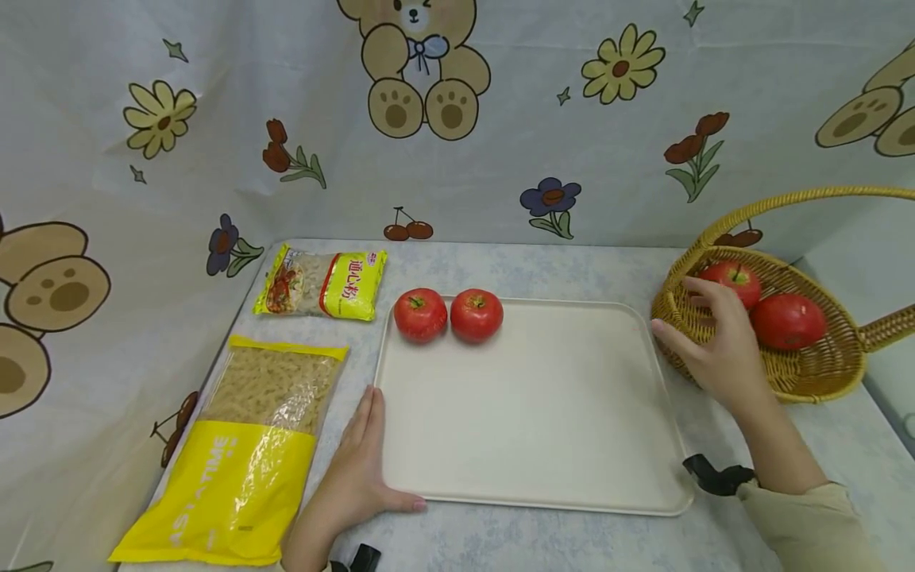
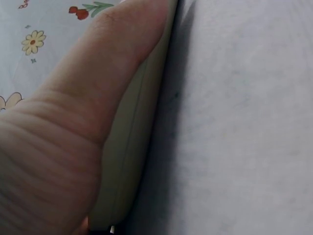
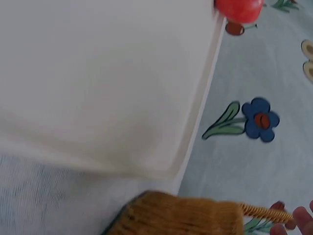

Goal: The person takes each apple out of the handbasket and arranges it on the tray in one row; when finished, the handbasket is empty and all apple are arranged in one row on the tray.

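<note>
My left hand [image 1: 355,469] rests at the front left corner of a white tray [image 1: 543,405], fingers straight along its left side and thumb along its front edge. In the left wrist view the thumb [image 2: 98,73] lies against the tray's side. Two red apples [image 1: 420,315] [image 1: 476,315] sit side by side at the tray's back left corner. Over the left rim of a wicker basket [image 1: 851,357] is my right hand [image 1: 725,349], fingers spread and loosely bent, holding nothing. Inside the basket lie two more red apples [image 1: 735,282] [image 1: 789,322], just beyond the fingers.
Left of the tray lies a large yellow bag of pasta [image 1: 236,461]. A smaller yellow pasta packet [image 1: 322,282] is behind it. The basket's tall handle [image 1: 801,199] arches over its back. A patterned cloth [image 1: 500,159] hangs behind the table.
</note>
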Tool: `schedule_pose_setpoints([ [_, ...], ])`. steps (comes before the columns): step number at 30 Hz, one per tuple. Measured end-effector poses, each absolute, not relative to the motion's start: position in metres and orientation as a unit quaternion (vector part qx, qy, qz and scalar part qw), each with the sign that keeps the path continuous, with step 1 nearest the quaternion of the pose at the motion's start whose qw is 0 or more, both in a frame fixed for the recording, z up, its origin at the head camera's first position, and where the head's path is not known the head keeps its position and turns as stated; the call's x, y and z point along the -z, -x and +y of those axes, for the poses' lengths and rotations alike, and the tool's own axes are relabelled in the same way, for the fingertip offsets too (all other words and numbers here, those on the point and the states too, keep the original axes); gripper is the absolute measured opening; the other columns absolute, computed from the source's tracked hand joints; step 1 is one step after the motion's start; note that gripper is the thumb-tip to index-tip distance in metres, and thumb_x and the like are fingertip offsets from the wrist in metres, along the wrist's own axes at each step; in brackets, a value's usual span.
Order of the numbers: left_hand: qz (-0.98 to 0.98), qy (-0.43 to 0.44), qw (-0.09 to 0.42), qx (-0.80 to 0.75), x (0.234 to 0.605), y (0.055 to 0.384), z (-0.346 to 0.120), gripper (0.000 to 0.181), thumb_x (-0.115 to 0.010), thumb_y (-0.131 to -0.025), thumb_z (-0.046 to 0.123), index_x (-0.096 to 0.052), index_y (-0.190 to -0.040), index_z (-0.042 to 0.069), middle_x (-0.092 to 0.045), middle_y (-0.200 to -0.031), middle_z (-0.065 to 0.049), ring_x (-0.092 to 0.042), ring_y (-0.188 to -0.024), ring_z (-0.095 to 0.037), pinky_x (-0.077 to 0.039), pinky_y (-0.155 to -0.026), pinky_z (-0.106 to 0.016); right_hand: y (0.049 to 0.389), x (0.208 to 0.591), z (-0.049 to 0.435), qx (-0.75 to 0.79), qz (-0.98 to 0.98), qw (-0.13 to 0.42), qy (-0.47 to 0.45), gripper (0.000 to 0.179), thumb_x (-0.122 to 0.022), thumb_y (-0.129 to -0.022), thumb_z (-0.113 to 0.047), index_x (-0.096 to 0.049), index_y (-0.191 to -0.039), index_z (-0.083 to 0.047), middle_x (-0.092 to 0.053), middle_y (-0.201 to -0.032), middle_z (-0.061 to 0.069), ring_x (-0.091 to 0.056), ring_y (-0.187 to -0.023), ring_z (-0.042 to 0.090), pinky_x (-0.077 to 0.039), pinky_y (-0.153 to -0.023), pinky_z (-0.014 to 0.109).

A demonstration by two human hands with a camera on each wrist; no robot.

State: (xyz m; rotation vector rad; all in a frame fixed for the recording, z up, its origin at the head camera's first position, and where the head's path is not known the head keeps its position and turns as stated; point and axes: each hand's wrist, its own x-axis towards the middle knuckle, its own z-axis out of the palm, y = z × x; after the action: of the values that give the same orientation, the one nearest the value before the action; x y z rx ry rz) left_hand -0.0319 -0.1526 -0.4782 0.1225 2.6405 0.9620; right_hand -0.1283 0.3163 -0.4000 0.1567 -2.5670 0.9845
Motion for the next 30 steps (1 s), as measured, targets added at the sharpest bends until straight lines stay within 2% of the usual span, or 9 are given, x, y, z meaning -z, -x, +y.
schedule_pose_setpoints([
  [5,0.927,-0.048,0.159,-0.336,0.479,0.032,-0.153,0.166,-0.090,-0.040,0.070,0.011,-0.159,0.016,0.016,-0.167,-0.008,-0.003,-0.154,-0.040,-0.018,-0.120,-0.063,0.140,0.407,0.361,-0.335,-0.922,0.190,0.040,0.073,-0.073,-0.090,-0.028,-0.038,-0.151,-0.010,-0.041,-0.150,0.018,-0.036,-0.124,0.026,-0.032,-0.086,0.020],
  [7,0.928,-0.048,0.159,-0.334,0.479,0.033,-0.153,0.166,-0.090,-0.039,0.071,0.011,-0.159,0.016,0.016,-0.167,-0.008,-0.003,-0.154,-0.040,-0.018,-0.120,-0.062,0.146,0.409,0.374,-0.332,-0.924,0.182,0.060,0.076,-0.071,-0.091,-0.031,-0.034,-0.153,-0.008,-0.036,-0.152,0.020,-0.035,-0.128,0.033,-0.036,-0.096,0.027],
  [10,0.928,-0.046,0.161,-0.332,0.480,0.034,-0.153,0.167,-0.090,-0.038,0.071,0.012,-0.159,0.017,0.017,-0.167,-0.006,-0.002,-0.154,-0.038,-0.018,-0.121,-0.061,0.157,0.413,0.387,-0.321,-0.930,0.159,0.083,0.081,-0.068,-0.092,-0.036,-0.027,-0.155,-0.007,-0.031,-0.155,0.024,-0.027,-0.140,0.043,-0.029,-0.114,0.055],
  [12,0.928,-0.043,0.164,-0.331,0.480,0.034,-0.153,0.167,-0.090,-0.038,0.071,0.013,-0.159,0.018,0.018,-0.167,-0.004,-0.002,-0.154,-0.037,-0.018,-0.121,-0.060,0.164,0.415,0.394,-0.314,-0.934,0.142,0.092,0.084,-0.067,-0.093,-0.038,-0.023,-0.157,-0.006,-0.026,-0.157,0.027,-0.020,-0.143,0.049,-0.014,-0.113,0.073],
  [14,0.928,-0.041,0.166,-0.331,0.480,0.034,-0.153,0.168,-0.090,-0.037,0.072,0.013,-0.159,0.019,0.019,-0.167,-0.003,-0.001,-0.154,-0.037,-0.018,-0.121,-0.060,0.171,0.417,0.399,-0.300,-0.940,0.125,0.104,0.087,-0.065,-0.093,-0.043,-0.019,-0.158,-0.006,-0.021,-0.159,0.028,-0.016,-0.145,0.051,-0.010,-0.112,0.076],
  [19,0.926,-0.034,0.171,-0.334,0.480,0.034,-0.153,0.168,-0.090,-0.036,0.071,0.013,-0.159,0.020,0.019,-0.167,-0.003,-0.002,-0.154,-0.038,-0.018,-0.120,-0.061,0.187,0.421,0.405,-0.282,-0.946,0.102,0.123,0.093,-0.062,-0.093,-0.049,-0.014,-0.158,-0.003,-0.014,-0.160,0.030,-0.011,-0.145,0.054,-0.011,-0.112,0.077],
  [23,0.927,-0.029,0.173,-0.332,0.479,0.034,-0.153,0.168,-0.091,-0.036,0.070,0.013,-0.159,0.021,0.019,-0.167,-0.002,-0.002,-0.154,-0.038,-0.018,-0.120,-0.061,0.198,0.425,0.406,-0.277,-0.948,0.098,0.126,0.093,-0.061,-0.093,-0.049,-0.014,-0.157,-0.001,-0.017,-0.157,0.034,-0.012,-0.142,0.056,-0.012,-0.111,0.075],
  [27,0.926,-0.028,0.174,-0.333,0.479,0.034,-0.153,0.168,-0.091,-0.036,0.070,0.014,-0.159,0.021,0.019,-0.167,-0.002,-0.001,-0.154,-0.037,-0.017,-0.121,-0.061,0.206,0.429,0.408,-0.266,-0.950,0.106,0.125,0.092,-0.064,-0.092,-0.045,-0.017,-0.155,0.003,-0.023,-0.153,0.037,-0.015,-0.139,0.058,-0.005,-0.114,0.072],
  [30,0.926,-0.027,0.176,-0.333,0.479,0.034,-0.152,0.168,-0.091,-0.036,0.070,0.014,-0.159,0.022,0.019,-0.167,-0.002,-0.001,-0.154,-0.037,-0.017,-0.121,-0.060,0.211,0.431,0.412,-0.254,-0.952,0.101,0.136,0.092,-0.065,-0.091,-0.046,-0.019,-0.153,0.006,-0.027,-0.149,0.039,-0.018,-0.137,0.059,-0.005,-0.113,0.071],
])
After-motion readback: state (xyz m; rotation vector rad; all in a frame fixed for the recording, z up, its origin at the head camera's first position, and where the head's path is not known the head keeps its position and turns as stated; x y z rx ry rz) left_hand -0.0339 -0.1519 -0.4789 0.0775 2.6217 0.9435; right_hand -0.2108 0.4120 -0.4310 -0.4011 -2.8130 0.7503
